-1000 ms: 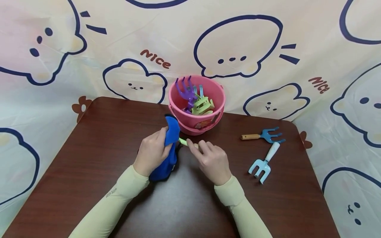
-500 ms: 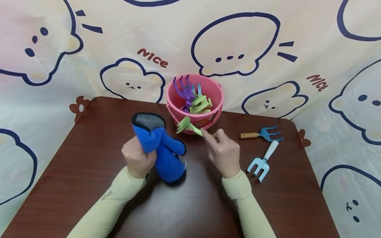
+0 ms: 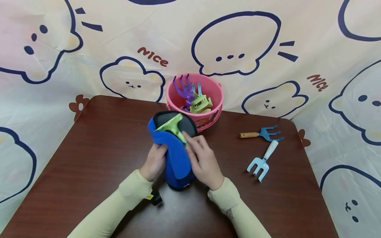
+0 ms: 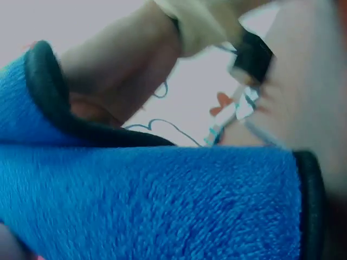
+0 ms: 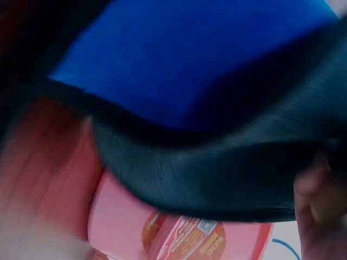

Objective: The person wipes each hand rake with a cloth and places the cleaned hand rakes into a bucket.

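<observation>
In the head view my left hand (image 3: 154, 162) grips the lower left side of a blue plush fabric piece (image 3: 178, 162) with black edging and a dark lining. A light green hand rake (image 3: 175, 127) lies across the folded-open lining at its top, head to the upper left. My right hand (image 3: 205, 162) pinches the rake's handle end at the right edge of the fabric. Blue plush (image 4: 152, 206) fills the lower left wrist view. In the right wrist view the dark lining (image 5: 206, 173) curves beneath the blue plush, with a fingertip at the right side.
Right behind the fabric stands a pink bucket (image 3: 208, 119) with a purple rake (image 3: 187, 92) and light green pieces (image 3: 200, 104) in it. To the right on the brown table (image 3: 89, 148) lie a wooden-handled blue rake (image 3: 250, 135) and a light blue fork (image 3: 260, 165).
The green rake came up from beside the fabric, then passed leftward onto its dark lining. My left hand turned the fabric and brought it right, so its lining faces up by the bucket.
</observation>
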Tool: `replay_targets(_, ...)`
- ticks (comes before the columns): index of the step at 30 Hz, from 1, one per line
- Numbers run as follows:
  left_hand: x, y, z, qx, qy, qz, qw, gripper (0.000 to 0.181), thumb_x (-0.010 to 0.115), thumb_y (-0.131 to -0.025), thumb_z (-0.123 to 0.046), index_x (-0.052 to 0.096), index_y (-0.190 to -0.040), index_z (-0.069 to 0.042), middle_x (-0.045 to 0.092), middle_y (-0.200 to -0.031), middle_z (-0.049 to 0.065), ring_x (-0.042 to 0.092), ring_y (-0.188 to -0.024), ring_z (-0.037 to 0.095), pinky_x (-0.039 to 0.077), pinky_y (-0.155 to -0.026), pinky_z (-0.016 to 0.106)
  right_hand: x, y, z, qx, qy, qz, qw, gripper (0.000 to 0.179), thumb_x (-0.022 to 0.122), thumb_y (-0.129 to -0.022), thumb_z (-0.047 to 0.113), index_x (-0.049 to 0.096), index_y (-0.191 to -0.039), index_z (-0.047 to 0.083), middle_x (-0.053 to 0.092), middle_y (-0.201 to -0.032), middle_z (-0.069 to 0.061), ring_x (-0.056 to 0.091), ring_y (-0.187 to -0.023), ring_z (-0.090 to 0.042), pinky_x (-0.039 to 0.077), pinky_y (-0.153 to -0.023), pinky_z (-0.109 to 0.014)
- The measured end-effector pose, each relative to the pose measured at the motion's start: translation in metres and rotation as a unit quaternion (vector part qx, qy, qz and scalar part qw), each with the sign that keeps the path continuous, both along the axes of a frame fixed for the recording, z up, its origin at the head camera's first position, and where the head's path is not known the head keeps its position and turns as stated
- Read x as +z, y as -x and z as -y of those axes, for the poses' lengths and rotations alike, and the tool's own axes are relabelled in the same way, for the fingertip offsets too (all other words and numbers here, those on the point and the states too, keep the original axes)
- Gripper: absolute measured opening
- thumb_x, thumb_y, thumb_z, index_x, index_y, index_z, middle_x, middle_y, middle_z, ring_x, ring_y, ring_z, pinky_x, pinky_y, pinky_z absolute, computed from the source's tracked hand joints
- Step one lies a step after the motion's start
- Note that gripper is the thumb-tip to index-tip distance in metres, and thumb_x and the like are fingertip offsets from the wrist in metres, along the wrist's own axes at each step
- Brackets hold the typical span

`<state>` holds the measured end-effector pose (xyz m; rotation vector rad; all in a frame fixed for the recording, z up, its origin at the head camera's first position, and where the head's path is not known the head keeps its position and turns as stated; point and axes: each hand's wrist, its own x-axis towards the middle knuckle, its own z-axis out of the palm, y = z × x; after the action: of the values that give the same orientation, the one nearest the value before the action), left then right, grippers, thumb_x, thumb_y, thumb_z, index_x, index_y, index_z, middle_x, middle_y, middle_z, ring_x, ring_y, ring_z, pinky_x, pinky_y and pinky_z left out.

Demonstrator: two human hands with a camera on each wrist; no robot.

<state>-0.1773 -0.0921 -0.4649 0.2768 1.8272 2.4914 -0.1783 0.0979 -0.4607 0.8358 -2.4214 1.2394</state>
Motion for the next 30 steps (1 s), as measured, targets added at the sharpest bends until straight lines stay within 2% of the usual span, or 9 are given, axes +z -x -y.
replay_targets(3, -0.001, 0.004, -0.002, 0.038, -0.056, 0.007, 0.9977, 0.026, 0.049, -0.109, -0.026, 0.054, -0.129, -0.008, 0.064, -0.105, -0.009, 0.062, -0.097, 0.004, 0.052, -0.089, 0.02, -0.005, -0.001, 0.004, 0.04, -0.042, 0.003, 0.9983, 0.049, 0.064, -0.102, 0.012, 0.055, -0.15, 0.013, 0.064, -0.109, -0.005, 0.058, -0.08, -0.009, 0.053, -0.068, -0.02)
replay_targets(8, -0.001, 0.01, 0.004, 0.055, 0.035, -0.011, 0.9978, 0.021, 0.049, -0.11, -0.023, 0.061, -0.099, -0.01, 0.06, -0.072, -0.004, 0.061, -0.066, 0.009, 0.053, -0.064, 0.025, 0.0, 0.001, -0.004, 0.022, -0.013, -0.03, 0.9992, 0.028, 0.072, -0.097, 0.011, 0.072, -0.125, 0.01, 0.073, -0.095, -0.003, 0.063, -0.073, -0.008, 0.055, -0.064, -0.019)
replay_targets(10, -0.001, 0.011, 0.006, 0.04, 0.108, -0.041, 0.9925, 0.022, 0.05, -0.109, -0.018, 0.062, -0.095, -0.006, 0.062, -0.073, -0.001, 0.062, -0.065, 0.011, 0.054, -0.064, 0.027, 0.006, 0.001, -0.01, 0.003, 0.032, -0.038, 0.9988, 0.029, 0.074, -0.094, 0.008, 0.07, -0.123, 0.01, 0.072, -0.091, -0.003, 0.062, -0.068, -0.009, 0.054, -0.059, -0.021)
replay_targets(12, -0.002, 0.011, 0.006, 0.01, 0.182, -0.088, 0.9793, 0.019, 0.051, -0.108, -0.012, 0.064, -0.098, -0.001, 0.068, -0.079, 0.005, 0.064, -0.07, 0.013, 0.056, -0.069, 0.03, 0.011, 0.002, -0.016, -0.005, 0.049, -0.049, 0.9976, 0.038, 0.077, -0.092, 0.008, 0.066, -0.129, 0.008, 0.069, -0.089, -0.003, 0.059, -0.066, -0.01, 0.052, -0.057, -0.021)
replay_targets(15, -0.003, 0.01, 0.005, -0.035, 0.245, -0.148, 0.9576, 0.017, 0.054, -0.105, -0.005, 0.066, -0.112, 0.004, 0.074, -0.1, 0.014, 0.069, -0.086, 0.018, 0.059, -0.083, 0.036, 0.016, 0.003, -0.021, -0.004, -0.014, -0.119, 0.9928, 0.046, 0.078, -0.093, 0.014, 0.065, -0.136, 0.008, 0.064, -0.084, -0.003, 0.052, -0.06, -0.011, 0.047, -0.053, -0.018)
replay_targets(19, -0.004, 0.009, 0.002, -0.086, 0.255, -0.158, 0.9499, 0.023, 0.055, -0.104, -0.004, 0.063, -0.123, 0.005, 0.073, -0.114, 0.018, 0.07, -0.097, 0.025, 0.058, -0.093, 0.04, 0.02, 0.006, -0.029, -0.02, -0.136, -0.265, 0.9542, 0.036, 0.078, -0.093, 0.018, 0.073, -0.128, 0.007, 0.065, -0.078, -0.006, 0.053, -0.057, -0.013, 0.049, -0.054, -0.019)
replay_targets(22, -0.005, 0.009, 0.001, -0.115, 0.248, -0.156, 0.9493, 0.029, 0.056, -0.105, -0.007, 0.059, -0.131, 0.005, 0.071, -0.122, 0.02, 0.07, -0.105, 0.03, 0.057, -0.099, 0.047, 0.021, 0.009, -0.036, -0.032, -0.168, -0.334, 0.9271, 0.028, 0.077, -0.094, 0.015, 0.076, -0.12, 0.004, 0.068, -0.077, -0.008, 0.058, -0.058, -0.015, 0.055, -0.058, -0.023)
replay_targets(26, -0.009, 0.011, -0.001, -0.16, 0.235, -0.157, 0.9457, 0.031, 0.055, -0.106, -0.01, 0.055, -0.134, 0.004, 0.068, -0.125, 0.021, 0.068, -0.108, 0.032, 0.056, -0.101, 0.051, 0.022, 0.013, -0.044, -0.04, -0.148, -0.355, 0.9221, 0.022, 0.068, -0.102, 0.017, 0.077, -0.112, 0.0, 0.07, -0.076, -0.01, 0.06, -0.057, -0.017, 0.057, -0.058, -0.025)
replay_targets(30, -0.015, 0.012, -0.004, -0.186, 0.239, -0.162, 0.9393, 0.021, 0.052, -0.107, -0.008, 0.056, -0.125, 0.003, 0.068, -0.117, 0.019, 0.066, -0.102, 0.027, 0.055, -0.097, 0.04, 0.022, 0.016, -0.049, -0.055, -0.113, -0.358, 0.9254, 0.029, 0.06, -0.106, 0.021, 0.077, -0.108, -0.002, 0.068, -0.073, -0.011, 0.058, -0.054, -0.018, 0.055, -0.054, -0.027)
